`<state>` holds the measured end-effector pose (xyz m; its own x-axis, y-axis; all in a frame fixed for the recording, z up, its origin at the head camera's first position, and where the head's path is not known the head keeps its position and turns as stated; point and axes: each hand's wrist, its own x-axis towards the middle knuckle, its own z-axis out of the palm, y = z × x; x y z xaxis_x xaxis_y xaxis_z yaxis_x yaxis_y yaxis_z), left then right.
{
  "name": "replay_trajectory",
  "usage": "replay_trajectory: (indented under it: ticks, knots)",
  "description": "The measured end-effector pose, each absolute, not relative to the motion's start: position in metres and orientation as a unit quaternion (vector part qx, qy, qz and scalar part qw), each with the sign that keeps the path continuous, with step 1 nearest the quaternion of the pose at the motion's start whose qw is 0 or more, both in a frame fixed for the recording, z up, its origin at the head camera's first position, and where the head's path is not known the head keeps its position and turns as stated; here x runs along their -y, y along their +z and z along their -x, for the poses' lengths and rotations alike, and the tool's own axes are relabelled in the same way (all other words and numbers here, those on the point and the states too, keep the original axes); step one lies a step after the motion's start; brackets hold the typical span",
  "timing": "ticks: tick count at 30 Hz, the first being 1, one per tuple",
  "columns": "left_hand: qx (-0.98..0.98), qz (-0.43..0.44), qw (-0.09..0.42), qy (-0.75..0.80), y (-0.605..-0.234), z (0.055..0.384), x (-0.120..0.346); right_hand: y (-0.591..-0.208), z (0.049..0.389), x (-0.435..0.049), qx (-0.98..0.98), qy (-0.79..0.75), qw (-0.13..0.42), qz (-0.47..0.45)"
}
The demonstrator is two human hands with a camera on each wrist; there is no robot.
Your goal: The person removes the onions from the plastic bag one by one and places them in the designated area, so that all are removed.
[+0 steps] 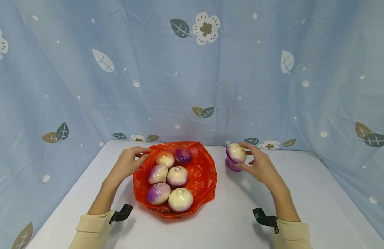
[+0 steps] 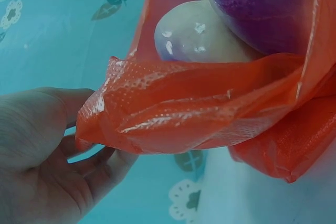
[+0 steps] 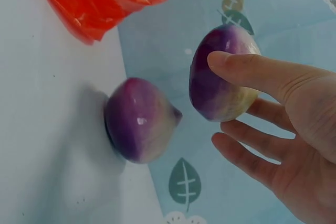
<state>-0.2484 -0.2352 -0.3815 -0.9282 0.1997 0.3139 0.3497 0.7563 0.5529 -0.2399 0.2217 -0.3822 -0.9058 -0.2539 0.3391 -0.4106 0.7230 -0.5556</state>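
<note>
My right hand (image 1: 261,167) holds a glossy white-and-purple onion (image 1: 236,153) between thumb and fingers, raised off the table. Below it a second purple onion (image 3: 140,120) with a pointed tip sits on the table, partly covered in the head view. At the left, my left hand (image 1: 127,163) grips the rim of an open red plastic bag (image 1: 207,173); the left wrist view shows the bag's edge (image 2: 100,108) between thumb and fingers, with the fingertips hidden. Several onions lie inside the bag, among them a pale one (image 1: 180,200) and a dark purple one (image 1: 183,155).
The bag stands on a white table (image 1: 229,221), left of its middle. A blue curtain (image 1: 167,86) with leaves and flowers hangs behind the table and along both sides. Each wrist carries a black camera mount (image 1: 121,213).
</note>
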Motion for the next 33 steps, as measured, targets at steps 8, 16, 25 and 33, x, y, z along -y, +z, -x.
replay_trajectory:
  ticks: [8, 16, 25, 33]
  knots:
    - [0.93, 0.145, 0.115, -0.319, -0.381, 0.247, 0.235, -0.384, 0.241, -0.236, 0.921, 0.321, 0.135, -0.172]
    - [0.93, 0.145, 0.114, -0.318, -0.381, 0.247, 0.235, -0.386, 0.24, -0.252, 0.931, 0.302, 0.133, -0.154]
    - [0.931, 0.144, 0.115, -0.314, -0.382, 0.248, 0.235, -0.39, 0.242, -0.263, 0.934, 0.297, 0.133, -0.144]
    - [0.931, 0.143, 0.116, -0.316, -0.382, 0.247, 0.235, -0.395, 0.243, -0.271, 0.935, 0.297, 0.137, -0.14]
